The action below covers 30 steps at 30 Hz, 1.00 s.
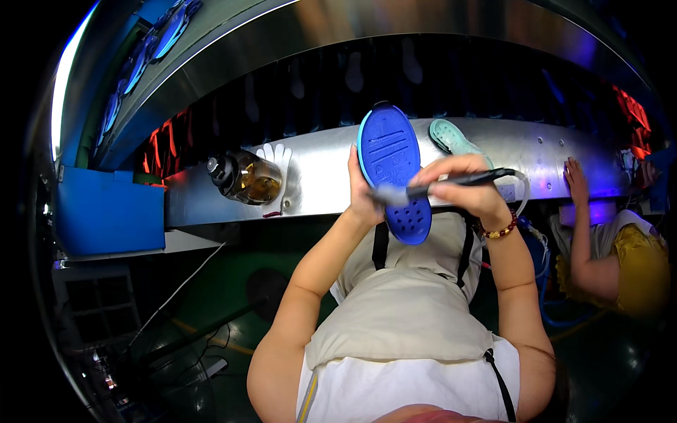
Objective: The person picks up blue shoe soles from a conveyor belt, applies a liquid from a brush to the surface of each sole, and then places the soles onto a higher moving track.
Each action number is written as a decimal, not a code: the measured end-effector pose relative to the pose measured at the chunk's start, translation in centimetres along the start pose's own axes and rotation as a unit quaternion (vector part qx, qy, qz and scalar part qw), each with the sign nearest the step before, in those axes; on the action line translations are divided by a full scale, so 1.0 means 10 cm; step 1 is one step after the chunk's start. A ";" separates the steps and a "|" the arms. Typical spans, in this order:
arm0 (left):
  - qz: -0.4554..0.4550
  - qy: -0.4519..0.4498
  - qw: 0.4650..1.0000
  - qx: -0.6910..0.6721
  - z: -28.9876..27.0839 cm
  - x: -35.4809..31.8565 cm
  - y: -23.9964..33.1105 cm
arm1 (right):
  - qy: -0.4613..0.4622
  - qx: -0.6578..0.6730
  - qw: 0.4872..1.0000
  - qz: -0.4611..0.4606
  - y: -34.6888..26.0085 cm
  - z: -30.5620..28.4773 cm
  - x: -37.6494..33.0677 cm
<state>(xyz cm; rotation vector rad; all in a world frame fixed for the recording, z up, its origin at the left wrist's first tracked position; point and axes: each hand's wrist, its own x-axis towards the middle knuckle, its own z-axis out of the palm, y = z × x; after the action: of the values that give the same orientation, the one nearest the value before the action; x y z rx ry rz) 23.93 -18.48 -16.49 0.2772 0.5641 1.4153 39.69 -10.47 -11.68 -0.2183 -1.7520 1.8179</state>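
Observation:
My left hand (361, 192) grips a blue shoe sole (390, 166) by its left edge and holds it upright in front of me. My right hand (465, 185) is closed around a black pen-like tool (465, 180) with a hose at its rear. The tool's grey tip rests across the lower part of the sole. A mint green sole (453, 138) lies on the metal ledge (317, 180) just behind my right hand.
A dark-capped bottle of amber liquid (245, 178) and a white glove (276, 156) lie on the ledge at left. A blue bin (109, 211) sits far left. Another person's hand (576, 180) rests on the ledge at right. Cables run over the green floor (204, 310).

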 end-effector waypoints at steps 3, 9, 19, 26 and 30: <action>0.021 -0.089 0.994 0.052 0.03 0.01 0.01 | 0.123 -0.024 0.992 0.032 0.00 -0.02 0.07; 0.065 -0.019 0.998 -0.001 0.09 -0.02 0.07 | -0.071 -0.046 0.994 -0.065 -0.04 0.00 0.02; 0.080 -0.008 0.996 0.035 0.13 -0.03 0.15 | -0.054 0.041 0.998 0.008 -0.04 -0.01 -0.03; 0.161 -0.036 0.986 0.006 0.11 0.01 0.19 | -0.104 -0.132 0.984 -0.059 -0.03 0.04 -0.08; 0.188 0.000 0.982 -0.016 0.12 0.02 0.25 | -0.005 -0.081 0.997 -0.005 -0.01 0.03 -0.10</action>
<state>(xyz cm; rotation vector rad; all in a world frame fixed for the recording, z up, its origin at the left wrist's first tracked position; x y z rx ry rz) 22.44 -17.71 -14.31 0.3730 0.5046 1.7869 40.38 -11.30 -11.89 -0.2645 -1.9053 1.6734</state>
